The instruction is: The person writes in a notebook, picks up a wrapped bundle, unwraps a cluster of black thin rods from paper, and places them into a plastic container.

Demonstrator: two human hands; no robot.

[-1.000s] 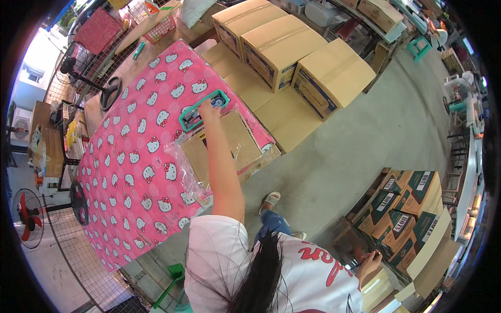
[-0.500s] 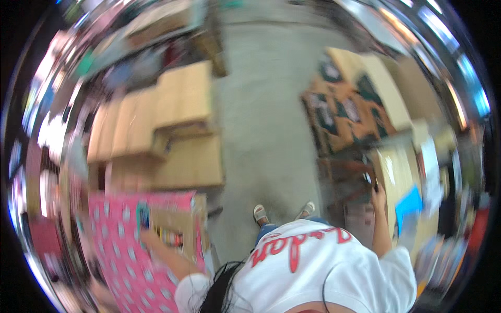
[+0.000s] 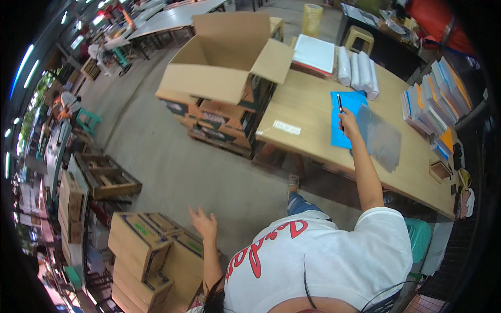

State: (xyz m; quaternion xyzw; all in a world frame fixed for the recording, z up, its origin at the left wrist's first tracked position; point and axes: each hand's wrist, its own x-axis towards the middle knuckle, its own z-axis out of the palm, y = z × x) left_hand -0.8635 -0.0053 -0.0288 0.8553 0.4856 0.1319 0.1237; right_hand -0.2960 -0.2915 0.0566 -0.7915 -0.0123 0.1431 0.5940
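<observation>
My right hand (image 3: 349, 124) is closed around a slim black pen (image 3: 340, 104), held over a bright blue folder (image 3: 340, 137) on the wooden table (image 3: 302, 104). A clear plastic sleeve (image 3: 385, 140) lies beside the folder, partly under my forearm. On the other side, my left hand (image 3: 204, 222) hangs in the air with its fingers spread and nothing in them. Closest to it are stacked brown cartons (image 3: 136, 235), lower and to the left.
An open cardboard box (image 3: 209, 81) sits on printed cartons beside the table. White rolls (image 3: 360, 73), a stack of white sheets (image 3: 314, 53) and upright books (image 3: 436, 96) rest on the tabletop. A wooden pallet (image 3: 107, 175) stands left; a green stool (image 3: 418, 237) is at right.
My view has swung right, toward the table. My left hand has come away from the pink patterned surface and is now in the air. My right hand has moved above the blue folder.
</observation>
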